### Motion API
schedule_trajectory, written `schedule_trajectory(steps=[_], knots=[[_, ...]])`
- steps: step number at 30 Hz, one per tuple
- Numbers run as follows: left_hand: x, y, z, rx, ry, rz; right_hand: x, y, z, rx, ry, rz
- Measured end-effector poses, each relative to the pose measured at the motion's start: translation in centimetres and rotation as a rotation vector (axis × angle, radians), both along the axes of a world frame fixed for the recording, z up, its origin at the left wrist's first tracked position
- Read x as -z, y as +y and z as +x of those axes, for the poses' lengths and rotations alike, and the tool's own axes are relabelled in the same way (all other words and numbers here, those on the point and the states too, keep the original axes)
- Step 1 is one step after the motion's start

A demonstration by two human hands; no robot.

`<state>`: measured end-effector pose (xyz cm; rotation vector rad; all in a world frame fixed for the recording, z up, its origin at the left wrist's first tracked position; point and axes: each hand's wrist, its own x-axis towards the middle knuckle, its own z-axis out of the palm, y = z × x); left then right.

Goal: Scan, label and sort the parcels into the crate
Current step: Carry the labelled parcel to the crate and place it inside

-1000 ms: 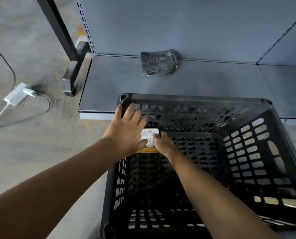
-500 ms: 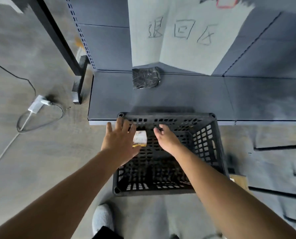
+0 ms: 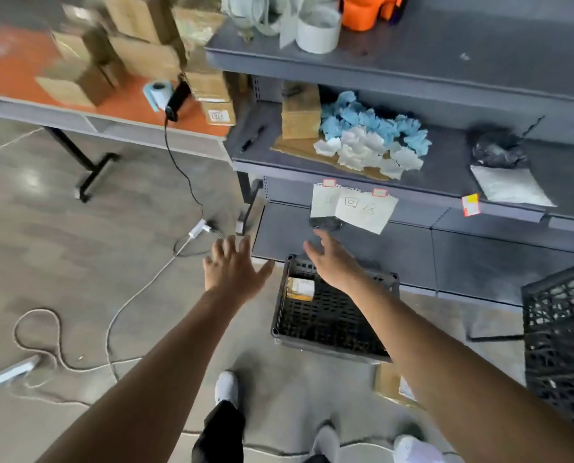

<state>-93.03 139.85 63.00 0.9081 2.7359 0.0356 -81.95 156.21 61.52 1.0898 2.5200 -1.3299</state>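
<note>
A small brown parcel with a white label [image 3: 300, 288] lies inside the black plastic crate [image 3: 332, 342] on the floor, against its far left wall. My left hand [image 3: 233, 270] hovers left of the crate with fingers spread, holding nothing. Above the crate's far rim, my right hand [image 3: 334, 259] is open and empty too. A black handheld scanner [image 3: 176, 99] rests on the orange table [image 3: 8, 71] among several stacked cardboard parcels [image 3: 138, 38].
A grey shelf unit [image 3: 412, 168] stands behind the crate, holding crumpled blue and white paper [image 3: 372, 138] and a white tape roll [image 3: 318, 33]. A second black crate [image 3: 561, 342] stands at right. White cables [image 3: 118, 315] trail over the floor at left. Another parcel [image 3: 390, 384] lies beside the crate.
Both hands let go of the parcel, which now lies in the crate. The hands rose out of the crate and the view pulled back and up.
</note>
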Motion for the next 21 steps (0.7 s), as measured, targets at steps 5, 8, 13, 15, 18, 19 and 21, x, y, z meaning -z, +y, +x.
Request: schedule_trajectory(steps=[5,8,13,15,18,19,21], knots=[[-4.8,-5.0,-3.0,-0.091,0.098,0.088,-7.1,-4.0,-3.8,-0.121,0.049,0.075],[-7.2,-8.4,-6.5,-0.126,0.159,0.138,-10.2,-6.9,-7.7,-0.172,0.054,0.123],[-10.8,-15.7,-15.2,-0.210,0.231,0.202,-12.8,-12.8,-17.4,-0.199,0.079,0.227],[-11.6,-18.5,-18.9,-0.244,0.208,0.225,-13.3,-15.7,-21.4,-0.225,0.063,0.290],[-12.6,-21.8,-23.9,-0.257,0.174,0.246,-14.2,-19.6,-26.9,-0.225,0.050,0.364],[-12.9,-22.7,-25.5,-0.257,0.174,0.249,-14.5,-20.6,-28.5,-0.217,0.057,0.376],[-13.4,-24.0,-28.4,-0.249,0.193,0.251,-15.0,-22.1,-31.4,-0.203,0.066,0.389]])
